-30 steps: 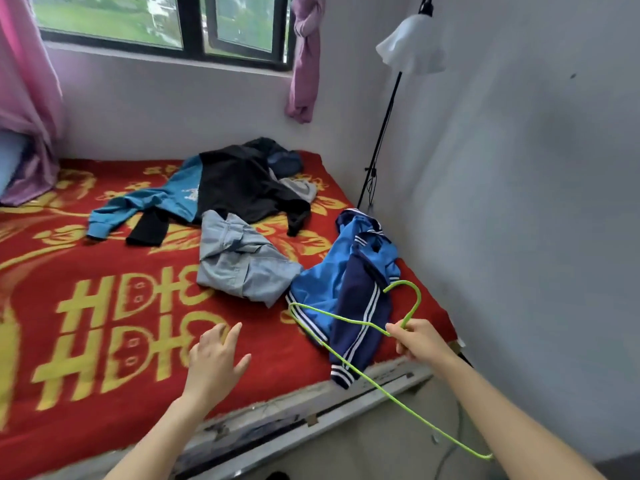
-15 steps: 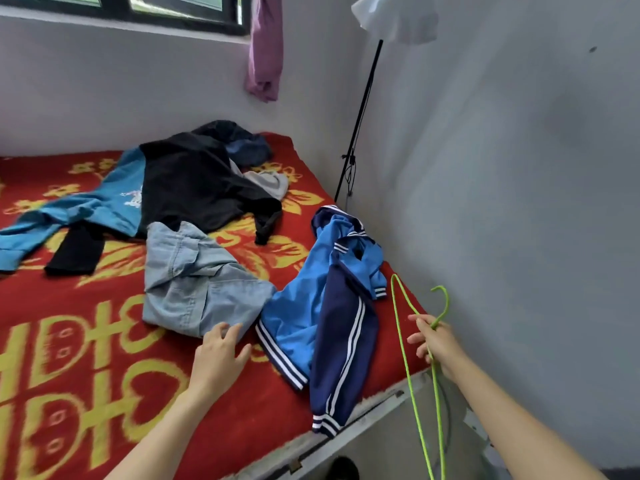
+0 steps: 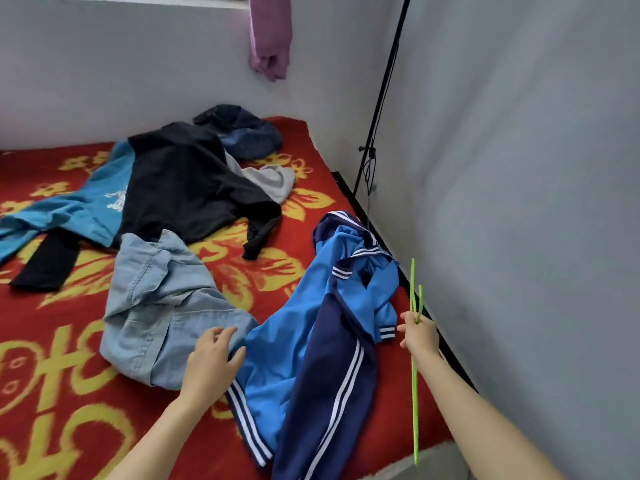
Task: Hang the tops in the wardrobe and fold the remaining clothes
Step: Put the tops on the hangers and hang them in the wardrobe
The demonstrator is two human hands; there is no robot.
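Denim garment [image 3: 166, 306] lies on the bed [image 3: 52, 393], touching the blue jacket [image 3: 298, 323] on its left edge. Left hand [image 3: 213, 362] over that junction, grip apart, fingers spread. Right of the jacket: right hand [image 3: 420, 336], grip clamped on green hanger [image 3: 414, 410], held upright, seen edge-on.

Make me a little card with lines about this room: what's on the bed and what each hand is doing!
bed: red cover with yellow patterns
left hand: open, fingers spread over the denim's near edge, beside the jacket
right hand: grips a green hanger
jacket: blue and navy, white stripes, lying crumpled
farther back: black top lying partly over a teal top, and a dark blue heap
on the wall: pink cloth
corner: black pole
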